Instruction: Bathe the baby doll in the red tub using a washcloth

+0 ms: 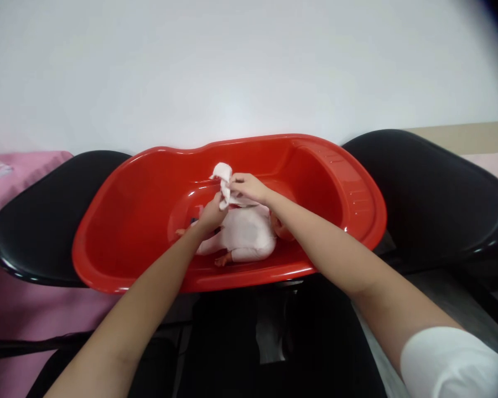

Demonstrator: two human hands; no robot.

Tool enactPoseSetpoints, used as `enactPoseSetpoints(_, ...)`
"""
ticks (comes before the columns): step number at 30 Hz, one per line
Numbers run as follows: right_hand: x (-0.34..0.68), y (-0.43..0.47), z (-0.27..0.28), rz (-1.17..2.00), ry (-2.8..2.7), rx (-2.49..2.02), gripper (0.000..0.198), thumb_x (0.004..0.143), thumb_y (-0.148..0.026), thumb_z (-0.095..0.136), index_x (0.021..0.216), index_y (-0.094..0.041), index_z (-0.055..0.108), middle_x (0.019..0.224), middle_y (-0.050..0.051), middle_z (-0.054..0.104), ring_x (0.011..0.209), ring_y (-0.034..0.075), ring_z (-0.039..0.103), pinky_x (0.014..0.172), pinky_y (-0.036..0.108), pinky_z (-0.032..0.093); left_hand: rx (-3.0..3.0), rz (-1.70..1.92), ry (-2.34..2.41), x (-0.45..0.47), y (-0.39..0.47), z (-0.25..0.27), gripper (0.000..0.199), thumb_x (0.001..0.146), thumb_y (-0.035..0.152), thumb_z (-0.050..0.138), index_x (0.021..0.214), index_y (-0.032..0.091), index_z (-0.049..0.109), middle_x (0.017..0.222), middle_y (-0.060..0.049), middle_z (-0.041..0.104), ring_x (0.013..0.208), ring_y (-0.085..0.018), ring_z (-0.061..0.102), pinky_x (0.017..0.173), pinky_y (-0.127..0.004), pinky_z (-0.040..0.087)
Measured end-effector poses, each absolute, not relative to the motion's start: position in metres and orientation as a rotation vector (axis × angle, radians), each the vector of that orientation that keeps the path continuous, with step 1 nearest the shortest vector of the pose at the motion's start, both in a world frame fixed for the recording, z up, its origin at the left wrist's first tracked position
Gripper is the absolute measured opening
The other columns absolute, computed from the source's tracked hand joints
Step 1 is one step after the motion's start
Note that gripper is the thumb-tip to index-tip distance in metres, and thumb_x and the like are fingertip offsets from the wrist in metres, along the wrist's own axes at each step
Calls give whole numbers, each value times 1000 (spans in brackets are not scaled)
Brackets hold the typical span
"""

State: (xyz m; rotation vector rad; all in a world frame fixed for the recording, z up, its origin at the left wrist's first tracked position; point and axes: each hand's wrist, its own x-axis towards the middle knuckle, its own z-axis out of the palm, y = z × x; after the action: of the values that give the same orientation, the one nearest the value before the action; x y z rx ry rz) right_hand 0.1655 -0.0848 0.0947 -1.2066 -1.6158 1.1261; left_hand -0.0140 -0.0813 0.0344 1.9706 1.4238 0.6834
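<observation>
A doll (247,229) in white clothing lies in the red baby bathtub (128,221), its legs toward the left and one bare hand showing near the front wall. My right forearm covers most of its head. Over the doll's body, my left hand (213,213) is closed on the lower part of a crumpled white cloth (222,172). My right hand (249,187) pinches the same cloth from the right, just beside the left fingers. Whether this cloth is loose or part of the doll's clothing I cannot tell.
The tub rests across black chair seats, one at the left (41,221) and one at the right (431,204). Pink fabric (8,309) lies at the far left. A white wall (232,66) rises right behind the tub. My dark-clad legs are below it.
</observation>
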Motion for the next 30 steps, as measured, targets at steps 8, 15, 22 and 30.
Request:
enactPoseSetpoints(8,166,-74,56,633,-1960,-1433,32,82,-29,71,111,-16,65,119,9,67,108,18,62,97,31,47,1923,707,1313,-11,-93,42,51,88,35,65,136,22,53,111,-9,73,96,-24,69,83,-33,53)
enactPoseSetpoints(15,168,-76,51,596,-2207,-1519,50,79,-32,77,125,-21,62,125,8,69,111,25,65,94,33,49,1911,792,1270,-10,-88,36,38,87,21,60,125,22,61,107,-6,73,93,-22,68,82,-32,54)
enactPoseSetpoints(22,165,-83,51,333,-2388,-1690,33,92,-29,60,122,-16,60,131,15,65,120,31,60,99,44,48,1931,1128,1471,-12,-74,32,32,91,24,54,121,19,63,126,-10,62,111,-23,62,102,-37,50)
enactPoseSetpoints(30,158,-91,46,221,-2493,-1694,35,97,-16,45,129,-14,58,133,17,62,123,30,55,103,48,45,2081,1134,1376,-11,-74,35,38,101,29,43,131,18,62,135,-10,64,129,-22,56,114,-38,41)
